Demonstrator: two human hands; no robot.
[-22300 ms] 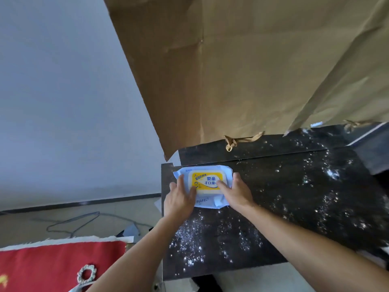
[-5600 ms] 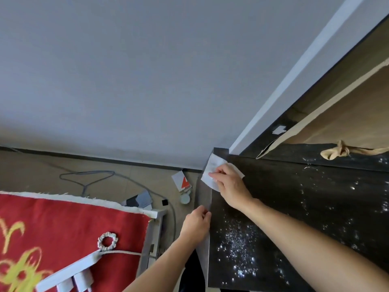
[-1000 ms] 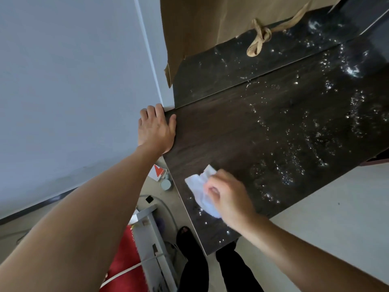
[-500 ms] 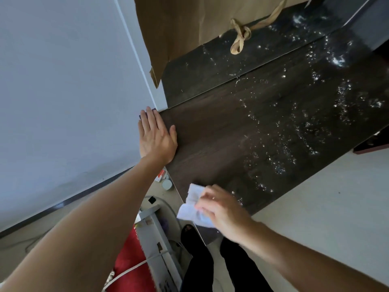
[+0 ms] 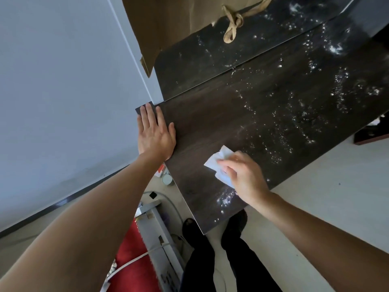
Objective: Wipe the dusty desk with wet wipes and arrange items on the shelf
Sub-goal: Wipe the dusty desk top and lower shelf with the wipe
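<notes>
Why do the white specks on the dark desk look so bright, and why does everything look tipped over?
Head view: daylight catches the dust on the dark desk, so it sparkles; the wide-angle head camera is tilted, slanting the wall and floor; the right hand on the wet wipe is slightly motion-blurred.

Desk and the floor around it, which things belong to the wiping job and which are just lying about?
In the job: dusty desk; wet wipe under right hand; left hand flat on the desk.

Lying about: brown paper bag; red cloth; small round container on the floor.
</notes>
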